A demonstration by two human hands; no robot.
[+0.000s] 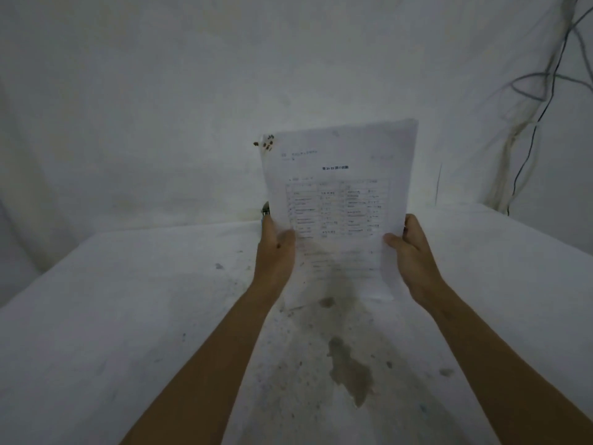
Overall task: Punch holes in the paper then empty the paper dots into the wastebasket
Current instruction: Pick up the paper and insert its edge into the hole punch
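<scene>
White cloth covers the wall behind and the desk [128, 316] below me, and against it I hold up the white printed paper [340, 203], a sheet or thin stack with a table of small text, upright and tilted a little, above the far middle of the desk. My left hand [276, 252] pinches its left edge with the thumb on the front; my right hand [414, 255] pinches the right edge the same way. Both hands are closed on the paper.

I judge the task barely begun or at a checking stage: I can see no punched holes along the paper's edges, though blur makes that uncertain. A few small dark marks [267, 144] sit at its top left corner; I cannot tell what they are. A small dark object [265, 209] peeks out behind the left edge, mostly hidden. No wastebasket is in view, so emptying the dots looks still ahead.

Count: one paper or stack, two hands, one hidden dark object, several loose cables [542, 91] hanging at the right wall, and one large brownish stain [349, 370] on the desk cloth.
</scene>
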